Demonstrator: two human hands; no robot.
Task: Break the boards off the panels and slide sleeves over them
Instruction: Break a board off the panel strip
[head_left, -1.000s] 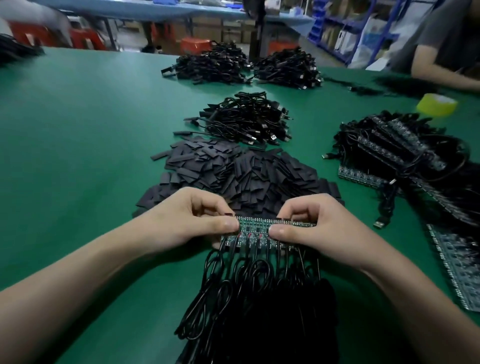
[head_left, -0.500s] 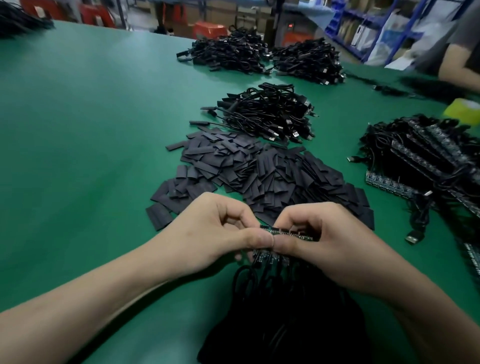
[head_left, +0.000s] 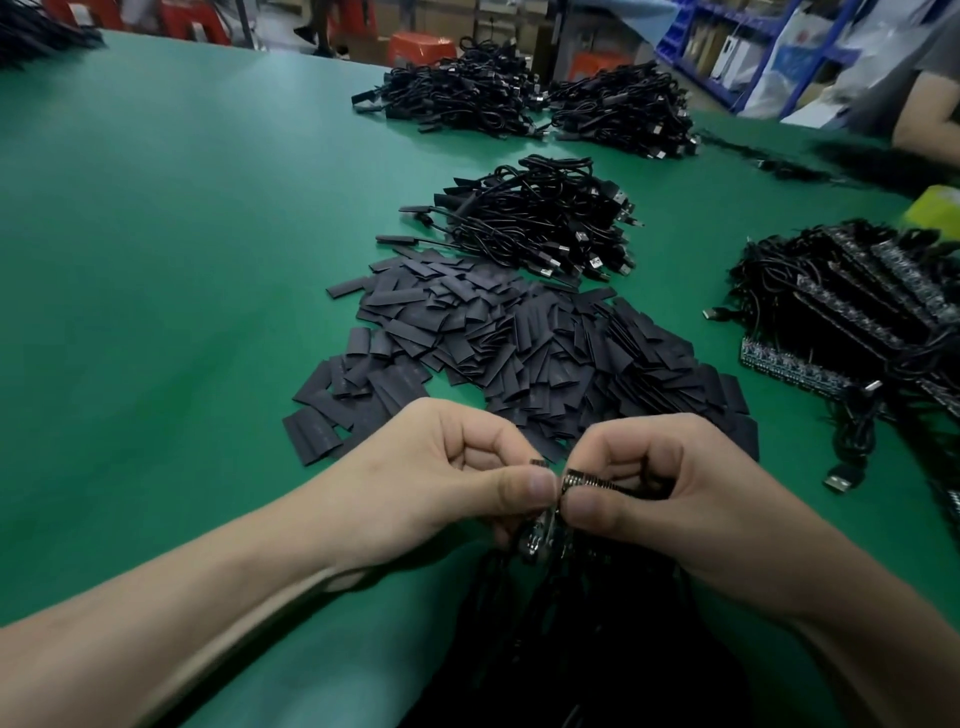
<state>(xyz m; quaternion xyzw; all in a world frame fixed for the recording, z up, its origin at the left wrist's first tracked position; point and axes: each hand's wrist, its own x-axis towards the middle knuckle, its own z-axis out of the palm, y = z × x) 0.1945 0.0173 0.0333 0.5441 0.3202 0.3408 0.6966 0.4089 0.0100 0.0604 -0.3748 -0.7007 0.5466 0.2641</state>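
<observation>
Both hands are low centre in the frame, thumbs almost touching. The left hand (head_left: 441, 483) has its fingers pinched on the end board (head_left: 535, 538), and the right hand (head_left: 675, 499) has its fingers curled tight round the rest of the panel (head_left: 592, 482). Black cables (head_left: 597, 649) dangle underneath. The sleeves (head_left: 519, 353) are piled just behind on the green desk (head_left: 182, 260), with more panels (head_left: 795, 364) at the right edge.

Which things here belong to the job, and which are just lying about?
Job: left hand, right hand, narrow cabled circuit-board panel pinched between them, pile of flat black sleeves, stack of dark cabled panels waiting.
Lying about: yellow-green roll, red plastic stools.
</observation>
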